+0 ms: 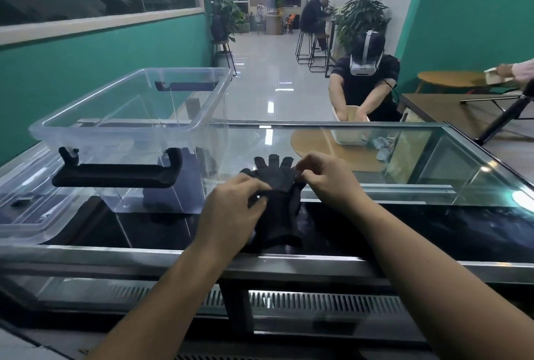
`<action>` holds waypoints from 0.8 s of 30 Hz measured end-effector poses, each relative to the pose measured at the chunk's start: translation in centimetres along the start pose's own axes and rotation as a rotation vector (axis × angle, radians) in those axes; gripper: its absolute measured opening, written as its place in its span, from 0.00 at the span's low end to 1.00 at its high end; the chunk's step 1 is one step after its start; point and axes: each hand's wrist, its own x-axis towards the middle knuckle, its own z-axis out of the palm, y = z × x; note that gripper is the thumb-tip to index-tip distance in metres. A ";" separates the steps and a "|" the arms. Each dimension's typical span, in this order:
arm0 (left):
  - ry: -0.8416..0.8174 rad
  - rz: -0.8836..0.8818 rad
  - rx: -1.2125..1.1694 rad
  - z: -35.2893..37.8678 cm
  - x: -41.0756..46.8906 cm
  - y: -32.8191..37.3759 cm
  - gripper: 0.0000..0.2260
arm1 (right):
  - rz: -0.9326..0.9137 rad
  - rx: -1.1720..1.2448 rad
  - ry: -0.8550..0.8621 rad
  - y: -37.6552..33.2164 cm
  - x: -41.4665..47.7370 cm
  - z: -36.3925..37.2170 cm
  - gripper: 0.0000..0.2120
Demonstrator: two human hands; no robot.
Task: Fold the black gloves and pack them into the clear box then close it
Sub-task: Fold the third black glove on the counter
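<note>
The black gloves [278, 203] lie stacked on the glass counter top, fingers pointing away from me. My left hand [231, 209] presses and pinches the gloves at their left side near the thumb. My right hand [326, 177] pinches the right edge near the glove fingers. The clear box [72, 125] stands open to the left of the gloves, with black latch handles on its near and far walls. Its clear lid [26, 215] lies flat at the far left, partly under the box.
The glass counter [404, 157] has a metal front rail [289, 264] just below my wrists. Beyond the counter a person in a headset bends over a beige bin [351, 128] on a round wooden table. Stools and plants stand farther back.
</note>
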 end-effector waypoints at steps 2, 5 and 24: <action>-0.013 0.006 -0.003 -0.1 -1.6 0.2 0.08 | 0.025 0.011 0.016 0.0 0.0 0.0 0.09; -0.001 0.020 -0.018 -0.4 -2.7 0.6 0.08 | 0.052 0.037 0.035 0.0 0.1 0.1 0.09; 0.018 0.155 0.160 0.5 -6.4 1.6 0.08 | 0.086 0.037 0.085 0.4 0.4 0.3 0.06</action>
